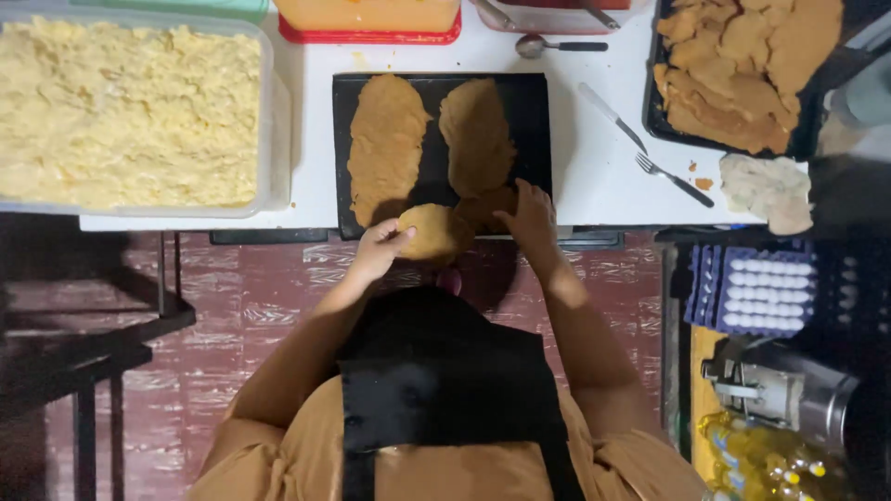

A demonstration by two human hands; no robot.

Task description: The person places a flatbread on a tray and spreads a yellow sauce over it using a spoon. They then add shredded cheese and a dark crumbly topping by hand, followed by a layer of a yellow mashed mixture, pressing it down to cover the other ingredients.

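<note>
A black tray (534, 102) lies on the white table and carries two long breaded cutlets, one on the left (385, 139) and one on the right (475, 134). At the tray's near edge my left hand (379, 249) holds a round breaded piece (432, 232) by its left side. My right hand (531, 218) rests with fingers spread on another breaded piece (483, 206) just beside it, at the tray's near right corner.
A large clear tub of yellow crumbs (130, 111) sits at the left. A black tray of stacked breaded cutlets (733, 74) stands at the right, with a knife (611, 116), a fork (673, 178) and a spoon (557, 44) nearby. Blue egg trays (756, 289) and oil bottles (766, 459) are below right.
</note>
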